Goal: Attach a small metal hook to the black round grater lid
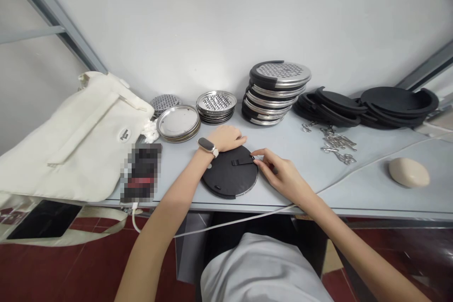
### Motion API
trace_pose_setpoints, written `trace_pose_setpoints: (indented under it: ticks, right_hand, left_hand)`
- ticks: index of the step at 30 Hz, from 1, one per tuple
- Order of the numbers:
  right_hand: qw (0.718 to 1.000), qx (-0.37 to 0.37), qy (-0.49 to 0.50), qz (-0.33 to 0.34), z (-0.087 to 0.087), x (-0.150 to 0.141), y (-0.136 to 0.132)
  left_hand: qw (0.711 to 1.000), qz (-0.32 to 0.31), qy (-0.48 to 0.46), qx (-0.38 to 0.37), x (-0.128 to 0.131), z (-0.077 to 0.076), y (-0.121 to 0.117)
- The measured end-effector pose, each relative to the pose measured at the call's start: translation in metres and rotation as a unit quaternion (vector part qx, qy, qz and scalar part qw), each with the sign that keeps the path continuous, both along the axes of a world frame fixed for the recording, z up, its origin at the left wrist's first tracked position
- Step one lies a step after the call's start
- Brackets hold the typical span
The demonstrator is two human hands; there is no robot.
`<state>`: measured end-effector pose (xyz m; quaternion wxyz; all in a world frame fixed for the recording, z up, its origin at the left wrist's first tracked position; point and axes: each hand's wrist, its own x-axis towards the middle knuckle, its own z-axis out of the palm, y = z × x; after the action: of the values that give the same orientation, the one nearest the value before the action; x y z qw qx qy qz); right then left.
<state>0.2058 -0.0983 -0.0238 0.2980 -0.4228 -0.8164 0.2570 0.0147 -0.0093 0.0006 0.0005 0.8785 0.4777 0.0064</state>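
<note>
A round black grater holder lies flat on the table in front of me, with a strip of metal rim showing at its lower right edge. My left hand, with a watch on its wrist, is closed over the holder's far edge, its fingertips mostly hidden. At the right edge, thumb and forefinger of my right hand pinch the outer end of a narrow black strip on the holder's face. Behind them are a stack of round metal grater plates and a stack of plain metal discs.
A tall stack of assembled graters stands at the back, with black holders to its right. Small metal parts lie loose. A white cable crosses the table. A cream bag, a blurred-out item and a beige rounded object flank the work area.
</note>
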Motion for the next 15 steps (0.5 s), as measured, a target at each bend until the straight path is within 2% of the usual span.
trace_pose_setpoints:
  ticks: [15]
  right_hand:
    - [1.000,-0.020,0.024,-0.002,-0.0023,-0.0016,0.0010]
  left_hand:
    - [1.000,-0.001,0.003,-0.003,-0.0001,0.0016,-0.0009]
